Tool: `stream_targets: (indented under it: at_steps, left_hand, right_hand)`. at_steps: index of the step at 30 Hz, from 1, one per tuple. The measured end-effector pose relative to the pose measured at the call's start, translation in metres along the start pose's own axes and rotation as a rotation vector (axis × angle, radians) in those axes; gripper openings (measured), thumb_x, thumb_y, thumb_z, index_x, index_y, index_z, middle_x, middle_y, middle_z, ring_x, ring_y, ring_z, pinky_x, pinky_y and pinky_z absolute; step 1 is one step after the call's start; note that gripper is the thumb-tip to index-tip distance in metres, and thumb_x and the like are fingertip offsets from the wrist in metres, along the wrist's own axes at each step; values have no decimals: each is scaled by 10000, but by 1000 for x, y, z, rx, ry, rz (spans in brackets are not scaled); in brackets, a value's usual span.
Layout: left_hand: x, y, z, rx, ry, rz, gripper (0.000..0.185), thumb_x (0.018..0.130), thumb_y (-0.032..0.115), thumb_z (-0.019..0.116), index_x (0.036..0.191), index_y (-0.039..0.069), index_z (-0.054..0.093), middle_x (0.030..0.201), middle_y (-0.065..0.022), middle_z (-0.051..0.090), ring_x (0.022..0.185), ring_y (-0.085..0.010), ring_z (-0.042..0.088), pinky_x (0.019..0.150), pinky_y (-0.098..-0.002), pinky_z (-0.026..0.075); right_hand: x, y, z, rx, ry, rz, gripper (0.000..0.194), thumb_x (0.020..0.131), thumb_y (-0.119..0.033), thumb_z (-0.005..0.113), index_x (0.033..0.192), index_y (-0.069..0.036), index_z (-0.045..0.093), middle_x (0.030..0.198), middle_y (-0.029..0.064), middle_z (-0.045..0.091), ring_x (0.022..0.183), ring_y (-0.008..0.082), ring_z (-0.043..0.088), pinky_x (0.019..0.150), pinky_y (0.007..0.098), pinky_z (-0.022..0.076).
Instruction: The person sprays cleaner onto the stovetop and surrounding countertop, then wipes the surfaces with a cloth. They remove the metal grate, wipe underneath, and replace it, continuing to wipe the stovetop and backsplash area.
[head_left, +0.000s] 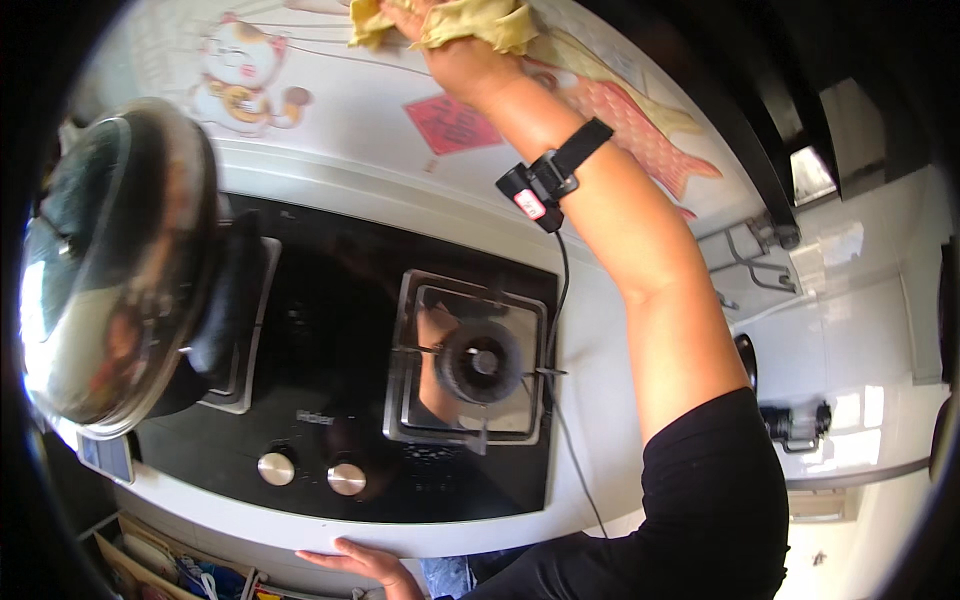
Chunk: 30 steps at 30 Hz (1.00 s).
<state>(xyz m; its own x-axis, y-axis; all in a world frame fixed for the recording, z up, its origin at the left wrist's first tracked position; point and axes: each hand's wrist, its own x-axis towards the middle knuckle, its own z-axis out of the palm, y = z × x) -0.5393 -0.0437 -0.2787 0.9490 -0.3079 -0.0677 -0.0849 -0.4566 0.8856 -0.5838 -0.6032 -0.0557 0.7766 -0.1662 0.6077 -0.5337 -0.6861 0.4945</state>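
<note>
My right hand (463, 66) reaches far up to the decorated wall behind the hob and presses a yellow cloth (480, 21) against it. The cloth drapes over the fingers, and the top of the picture cuts it off. Below it on the wall is a red diamond-shaped print (454, 124), with a lucky-cat picture (238, 75) to the left and a fish picture (637, 124) to the right. My left hand (373, 564) rests at the front edge of the white countertop (360, 529), fingers apart, holding nothing.
A black glass gas hob (337, 360) lies before me. Its right burner (480, 361) is bare; a large pot with a domed lid (112, 277) covers the left one. A cable (564, 300) hangs from my wrist across the hob's right edge. An open drawer (180, 559) sits lower left.
</note>
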Motion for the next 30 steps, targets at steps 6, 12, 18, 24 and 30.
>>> stream_targets:
  at_steps: [6,12,18,24,30]
  left_hand:
    - [-2,-9,4,78,37,17,659,943,404,369,1425,60,79,1454,-200,125,1298,-339,247,1052,-436,230]
    - [0,-16,-1,41,58,68,614,956,257,382,1414,2,60,1466,-203,80,1332,-289,191,1076,-367,181]
    - [2,-10,4,11,67,68,635,954,288,387,1401,-33,70,1454,-232,97,1341,-303,166,1087,-372,143]
    - [2,-13,6,23,61,121,650,944,293,382,1395,-47,62,1458,-234,76,1354,-316,124,1094,-388,112]
    - [2,17,-8,222,19,192,622,934,250,419,1392,-34,110,1451,-225,132,1343,-321,163,1088,-400,128]
  right_hand:
    - [-78,68,-62,-84,-104,24,376,795,-73,496,1158,-144,564,1330,73,443,1180,294,437,948,464,341]
    - [-93,64,-78,3,-133,111,377,793,-74,500,1158,-145,564,1328,75,445,1177,294,439,947,463,342]
    - [-85,52,-62,99,-182,162,377,792,-74,505,1157,-145,565,1325,76,447,1175,295,440,947,462,344]
    - [-74,40,-48,155,-214,191,378,790,-75,510,1157,-146,565,1322,78,449,1172,295,442,946,462,345]
    - [-77,30,-44,207,-233,201,379,788,-75,515,1156,-146,566,1320,80,451,1169,296,443,945,461,346]
